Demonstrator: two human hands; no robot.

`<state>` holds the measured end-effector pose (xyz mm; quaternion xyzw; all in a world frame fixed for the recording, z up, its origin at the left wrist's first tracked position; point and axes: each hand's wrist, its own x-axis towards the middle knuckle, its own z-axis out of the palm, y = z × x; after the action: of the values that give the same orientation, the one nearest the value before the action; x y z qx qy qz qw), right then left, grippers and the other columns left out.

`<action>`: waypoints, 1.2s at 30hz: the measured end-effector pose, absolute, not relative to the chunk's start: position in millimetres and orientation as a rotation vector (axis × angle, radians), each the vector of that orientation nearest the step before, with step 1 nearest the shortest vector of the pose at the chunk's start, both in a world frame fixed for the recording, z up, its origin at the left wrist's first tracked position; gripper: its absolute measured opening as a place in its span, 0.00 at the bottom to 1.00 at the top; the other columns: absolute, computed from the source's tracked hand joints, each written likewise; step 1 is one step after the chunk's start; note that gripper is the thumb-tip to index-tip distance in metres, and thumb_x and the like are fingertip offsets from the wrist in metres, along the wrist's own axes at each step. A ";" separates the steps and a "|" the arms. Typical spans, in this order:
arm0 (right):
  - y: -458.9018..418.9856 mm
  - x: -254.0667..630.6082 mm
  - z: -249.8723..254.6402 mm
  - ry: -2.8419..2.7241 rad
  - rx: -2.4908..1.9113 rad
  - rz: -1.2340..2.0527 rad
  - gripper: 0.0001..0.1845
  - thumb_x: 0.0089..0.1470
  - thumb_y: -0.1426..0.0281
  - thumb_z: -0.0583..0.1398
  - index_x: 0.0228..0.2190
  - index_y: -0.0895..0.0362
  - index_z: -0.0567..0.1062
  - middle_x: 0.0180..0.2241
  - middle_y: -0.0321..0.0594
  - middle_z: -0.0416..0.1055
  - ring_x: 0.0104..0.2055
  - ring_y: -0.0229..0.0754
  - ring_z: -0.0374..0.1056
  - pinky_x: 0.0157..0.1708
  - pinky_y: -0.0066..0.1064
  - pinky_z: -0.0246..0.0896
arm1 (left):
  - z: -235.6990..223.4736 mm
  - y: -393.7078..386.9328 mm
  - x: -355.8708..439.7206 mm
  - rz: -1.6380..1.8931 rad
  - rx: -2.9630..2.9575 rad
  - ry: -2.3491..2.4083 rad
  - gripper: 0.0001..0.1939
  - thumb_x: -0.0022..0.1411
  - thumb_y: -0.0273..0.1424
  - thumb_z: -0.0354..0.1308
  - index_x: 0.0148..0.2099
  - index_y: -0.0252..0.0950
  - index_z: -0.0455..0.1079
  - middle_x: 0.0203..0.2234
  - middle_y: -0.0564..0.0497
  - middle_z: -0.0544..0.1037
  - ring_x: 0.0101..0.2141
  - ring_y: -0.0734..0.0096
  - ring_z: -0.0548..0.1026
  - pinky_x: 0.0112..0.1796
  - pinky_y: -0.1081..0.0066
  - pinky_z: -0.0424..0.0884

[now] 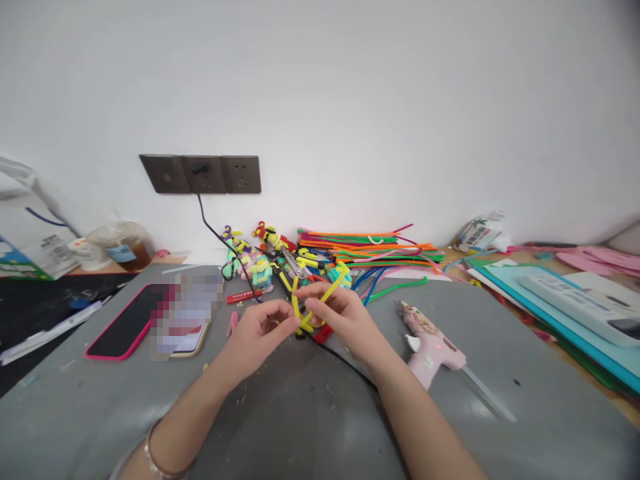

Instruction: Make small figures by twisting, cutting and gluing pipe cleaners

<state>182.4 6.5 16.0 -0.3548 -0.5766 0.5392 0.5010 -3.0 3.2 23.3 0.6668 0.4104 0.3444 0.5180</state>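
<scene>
Presently | yellow stems (295,299) | between left fingers (289,325) | between right fingers (317,308)

One head-worn view looks forward and down from near behind the left hand (267,328) and right hand (345,319), facing the wall (350,120) beyond their grip.

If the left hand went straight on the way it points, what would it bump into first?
Past the yellow strips it pinches, the left hand would probably meet the right hand first, though depth is unclear here.
</scene>
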 end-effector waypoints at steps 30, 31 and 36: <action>2.8 184.5 18.4 -1.387 -0.700 1.506 0.15 0.55 0.59 0.67 0.33 0.56 0.71 0.23 0.29 0.68 0.17 0.28 0.61 0.17 0.22 0.52 | 23.2 -1.0 0.4 0.860 1.595 0.881 0.13 0.63 0.40 0.59 0.33 0.35 0.69 0.25 0.53 0.72 0.26 0.73 0.68 0.28 0.74 0.63; 3.5 184.2 18.4 -1.362 -0.707 1.485 0.16 0.55 0.59 0.68 0.32 0.56 0.71 0.22 0.28 0.67 0.16 0.28 0.60 0.17 0.22 0.52 | 23.2 -0.8 0.3 0.894 1.616 0.896 0.11 0.62 0.38 0.60 0.34 0.35 0.70 0.26 0.53 0.72 0.27 0.73 0.69 0.28 0.74 0.64; 6.0 183.5 18.4 -1.273 -0.733 1.440 0.18 0.52 0.59 0.69 0.29 0.55 0.68 0.19 0.26 0.67 0.16 0.30 0.62 0.19 0.22 0.56 | 19.2 1.0 -1.4 1.187 1.894 0.935 0.06 0.57 0.29 0.66 0.39 0.37 0.75 0.38 0.47 0.76 0.38 0.66 0.76 0.31 0.73 0.71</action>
<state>183.5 6.0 18.4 -0.3051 -0.5303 0.5995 0.5161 -1.4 1.0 19.2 0.7317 0.3612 0.4586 0.3519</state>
